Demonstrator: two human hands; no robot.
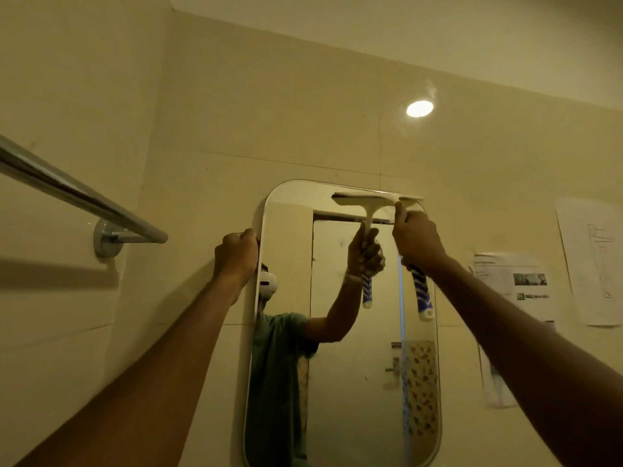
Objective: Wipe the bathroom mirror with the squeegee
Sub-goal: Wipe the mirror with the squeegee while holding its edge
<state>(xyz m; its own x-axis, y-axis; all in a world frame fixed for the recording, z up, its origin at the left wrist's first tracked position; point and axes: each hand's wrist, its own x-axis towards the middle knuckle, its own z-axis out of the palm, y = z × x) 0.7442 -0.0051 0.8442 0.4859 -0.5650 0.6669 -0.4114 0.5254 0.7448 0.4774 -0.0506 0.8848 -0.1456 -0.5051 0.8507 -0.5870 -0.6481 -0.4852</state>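
Note:
A tall mirror (354, 382) with rounded corners hangs on the cream tiled wall. My right hand (416, 239) grips the squeegee (421, 294) by its blue and white handle. The white blade end pokes out above the hand and presses against the glass at the mirror's top right. The mirror doubles the squeegee and the hand as a reflection. My left hand (236, 256) is closed around the mirror's upper left edge. Most of the real blade is hidden behind my right hand.
A chrome towel rail (77, 197) juts out from the left wall at head height. Printed paper sheets (515, 284) hang on the wall to the right of the mirror. A round light glare (419, 108) shows on the tiles above.

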